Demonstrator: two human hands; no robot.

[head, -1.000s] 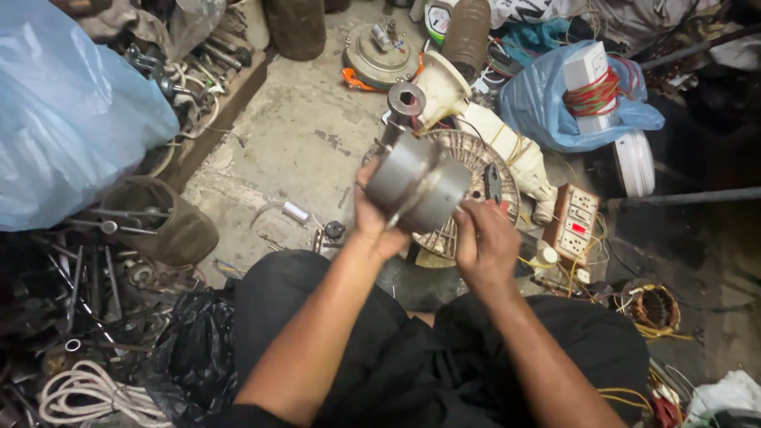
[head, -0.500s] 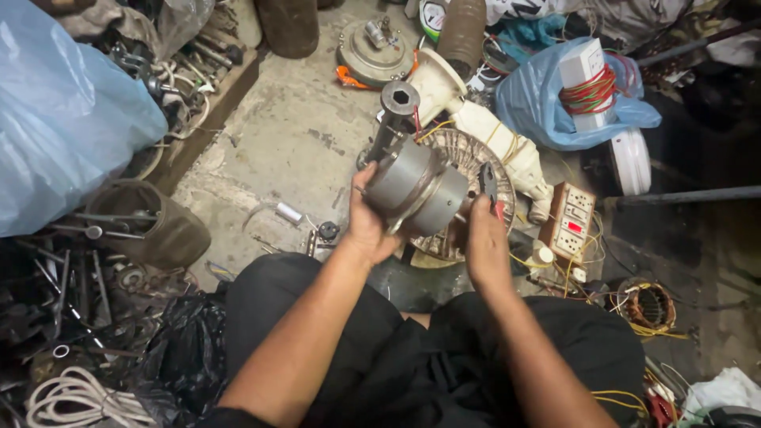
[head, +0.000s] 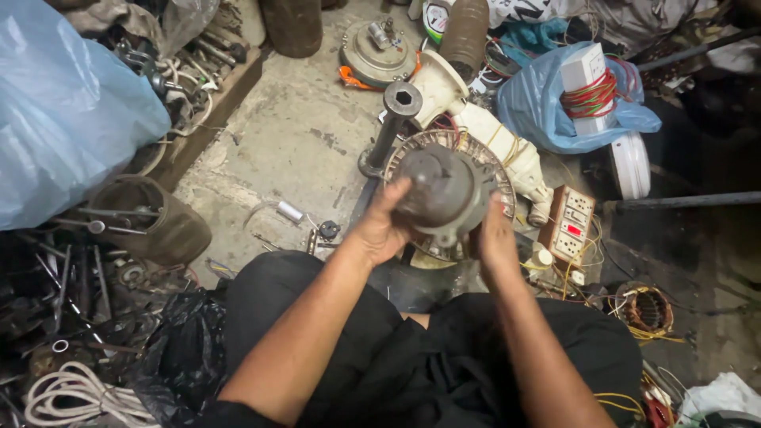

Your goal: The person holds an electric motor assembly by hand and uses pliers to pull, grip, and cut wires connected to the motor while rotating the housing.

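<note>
Blue plastic sheet (head: pixel 63 111): far left of the motor.
Grey round metal motor housing (head: pixel 444 194): held above the ribbed stator disc (head: pixel 499 170).
Left hand (head: pixel 380 226): fingers curled, gripping the motor's left side.
Right hand (head: pixel 493 238): fingers pressed together against its right side.

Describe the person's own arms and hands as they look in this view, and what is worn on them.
Both forearms are bare from the elbow down, with no sleeves showing. The left hand and right hand wear no gloves, and no rings, watch or bracelet can be made out. Below the arms, the lap is covered in dark, black-looking clothing.
</note>
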